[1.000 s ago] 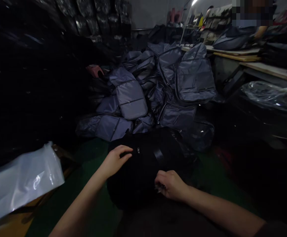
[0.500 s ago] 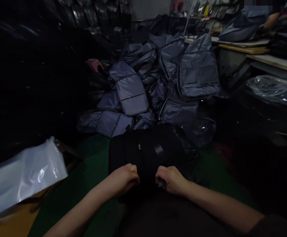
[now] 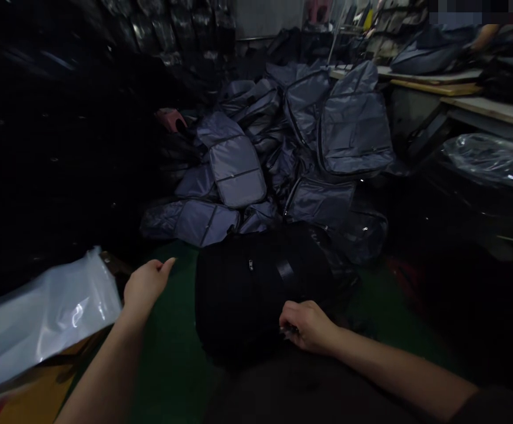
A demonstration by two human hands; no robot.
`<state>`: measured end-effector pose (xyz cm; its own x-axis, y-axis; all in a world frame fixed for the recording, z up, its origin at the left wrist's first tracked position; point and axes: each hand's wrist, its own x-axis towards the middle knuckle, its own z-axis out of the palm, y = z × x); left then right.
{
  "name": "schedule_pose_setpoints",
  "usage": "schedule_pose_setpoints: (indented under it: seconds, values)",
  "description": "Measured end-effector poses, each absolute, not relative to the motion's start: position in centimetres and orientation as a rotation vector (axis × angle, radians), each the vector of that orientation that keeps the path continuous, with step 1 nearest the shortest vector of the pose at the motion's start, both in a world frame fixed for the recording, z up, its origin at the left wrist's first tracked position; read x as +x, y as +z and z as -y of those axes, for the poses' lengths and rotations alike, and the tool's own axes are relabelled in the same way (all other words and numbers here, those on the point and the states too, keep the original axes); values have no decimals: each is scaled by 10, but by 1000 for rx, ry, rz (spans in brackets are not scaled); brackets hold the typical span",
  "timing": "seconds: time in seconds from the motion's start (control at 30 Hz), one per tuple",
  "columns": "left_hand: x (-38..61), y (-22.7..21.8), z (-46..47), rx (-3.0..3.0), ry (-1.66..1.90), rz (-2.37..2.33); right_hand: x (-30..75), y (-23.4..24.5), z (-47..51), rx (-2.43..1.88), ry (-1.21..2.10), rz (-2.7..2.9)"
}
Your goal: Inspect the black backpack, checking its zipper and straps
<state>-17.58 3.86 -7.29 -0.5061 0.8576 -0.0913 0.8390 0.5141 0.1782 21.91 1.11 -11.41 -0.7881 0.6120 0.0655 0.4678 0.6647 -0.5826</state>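
A black backpack [image 3: 262, 277] lies before me, its front showing a small zipper pull [image 3: 251, 265] and a shiny dark patch [image 3: 285, 271]. At its near right edge is my right hand [image 3: 311, 325], fingers curled closed around a small shiny, pale thing [image 3: 288, 333], whose kind I cannot make out. My left hand [image 3: 146, 285] is raised to the left of the backpack, apart from it. Its fingers are curled, with the thumb pressed along them pointing right. Anything between those fingertips is too small to see.
Grey-blue bags with linings outward [image 3: 238, 171] are heaped beyond the backpack. Clear plastic sheeting [image 3: 48, 312] lies at left over a yellow surface. Worktables [image 3: 490, 112] stand at right, with clear plastic wrap [image 3: 495, 156] below. Another person's arm [image 3: 485, 36] shows at top right.
My left hand has left the near edge of the backpack and swung up and to the left. My right hand stays almost in place, still closed.
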Motion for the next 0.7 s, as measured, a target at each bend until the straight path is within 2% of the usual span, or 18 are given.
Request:
schedule_pose_setpoints:
  seconds: [0.07,0.43,0.57,0.7]
  values:
    - [-177,-81,-57,1499,50,-2557,217,-112,-8,-860,837,2656]
    - [-87,-130,-171,1723,-54,-2102,209,-97,6,-929,1019,2864]
    - [-76,-128,-169,1759,4,-2172,208,-99,5,-1020,999,2908]
    - [-65,-103,-160,1798,190,-2296,211,-106,5,-1043,936,2900]
